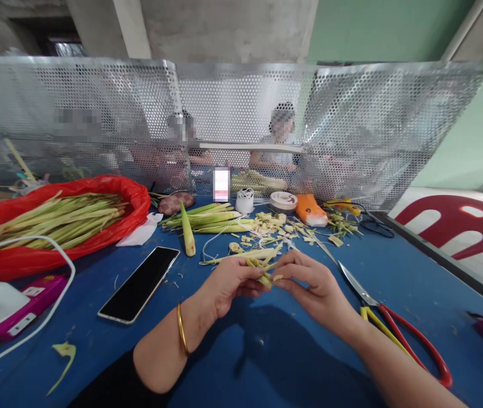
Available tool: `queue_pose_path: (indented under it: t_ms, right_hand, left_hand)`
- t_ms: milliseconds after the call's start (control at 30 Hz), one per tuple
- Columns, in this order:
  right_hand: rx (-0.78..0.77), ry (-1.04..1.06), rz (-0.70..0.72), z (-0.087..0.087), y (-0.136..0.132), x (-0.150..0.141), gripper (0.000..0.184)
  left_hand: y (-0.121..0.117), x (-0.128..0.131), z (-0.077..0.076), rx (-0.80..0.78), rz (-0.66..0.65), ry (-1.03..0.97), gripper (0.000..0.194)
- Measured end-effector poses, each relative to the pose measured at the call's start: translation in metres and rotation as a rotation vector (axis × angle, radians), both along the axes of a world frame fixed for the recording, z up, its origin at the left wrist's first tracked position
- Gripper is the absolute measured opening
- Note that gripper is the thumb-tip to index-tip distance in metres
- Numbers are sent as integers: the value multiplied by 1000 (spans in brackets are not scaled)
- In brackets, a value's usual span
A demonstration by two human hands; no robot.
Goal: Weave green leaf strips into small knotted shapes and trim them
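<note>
My left hand (227, 281) grips a small piece woven or folded from pale green leaf strips (263, 279) above the blue table. At its near end, my right hand (316, 290) is closed in a pinch on a leaf strip. The hands nearly meet, so part of the piece is hidden by fingers. Just beyond lie more cut leaf strips and scraps (273, 224), with thin white string among them. Scissors (369, 300) with a red and a yellow handle lie open to the right of my right hand. A pointed green husk (187, 232) rests behind my left hand.
A red plastic bag (139, 195) of long leaves stands at left, near a purple power strip (33, 303) with a white cable. A black phone (142, 283) lies left of centre. String (245, 202), tape (283, 201) and an orange tissue pack (309, 208) stand before a perforated metal screen (241, 96).
</note>
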State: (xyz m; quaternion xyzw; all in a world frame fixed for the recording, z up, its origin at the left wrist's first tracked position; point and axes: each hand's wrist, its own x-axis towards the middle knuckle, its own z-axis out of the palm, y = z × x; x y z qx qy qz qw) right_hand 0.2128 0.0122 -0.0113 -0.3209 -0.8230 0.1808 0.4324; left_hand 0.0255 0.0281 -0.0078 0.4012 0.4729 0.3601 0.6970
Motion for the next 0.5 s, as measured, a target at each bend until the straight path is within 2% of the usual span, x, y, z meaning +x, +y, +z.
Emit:
queue_pose_path:
  t_ms: [100, 267, 367, 500]
  right_hand:
    - [175, -58, -67, 0, -2, -3, 15]
    - [440, -231, -231, -2, -6, -6, 18]
    - [479, -356, -296, -2, -8, -5, 22]
    - [402, -401, -362, -6, -7, -6, 24]
  left_hand:
    - [-2, 1, 1, 66, -43, 78, 28]
    - [-9, 11, -2, 203, -64, 142, 21]
    - [-14, 16, -2, 216, -57, 143, 20]
    - [-16, 18, -1, 194, -18, 114, 26]
